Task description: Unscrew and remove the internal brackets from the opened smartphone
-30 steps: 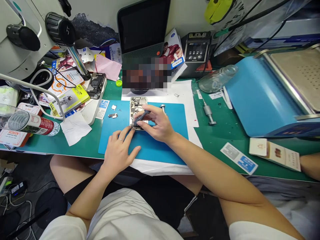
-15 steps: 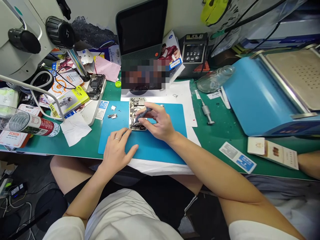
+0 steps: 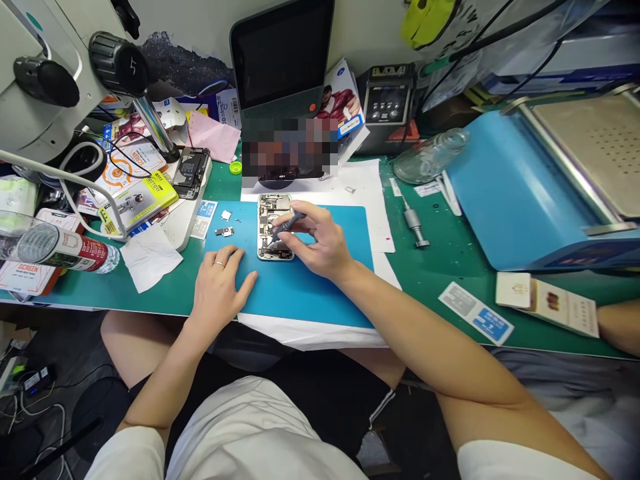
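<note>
An opened phone [image 3: 267, 217], its inner parts bare, lies on the blue mat [image 3: 310, 300]. My right hand [image 3: 323, 243] pinches a small dark screwdriver [image 3: 286, 227] between thumb and fingers. The tool slants down to the left, its tip over the lower part of the phone; whether it touches is too small to tell. My left hand [image 3: 220, 287], a ring on one finger, rests on the mat's left part, fingers spread, apart from the phone. Just beyond it lie a small metal part [image 3: 225, 231] and a little silver plate [image 3: 227, 215].
A silver-handled tool [image 3: 413, 223] lies right of the mat, near a glass jar [image 3: 430, 157] and a blue machine [image 3: 495, 193]. A plastic bottle [image 3: 65, 247], boxes and a microscope stand [image 3: 155, 127] crowd the left. Another person's arm [image 3: 620, 328] shows at the right edge.
My left hand has drawn back from the phone's lower edge, to the left. My right hand stays over the phone with the screwdriver, shifted only slightly.
</note>
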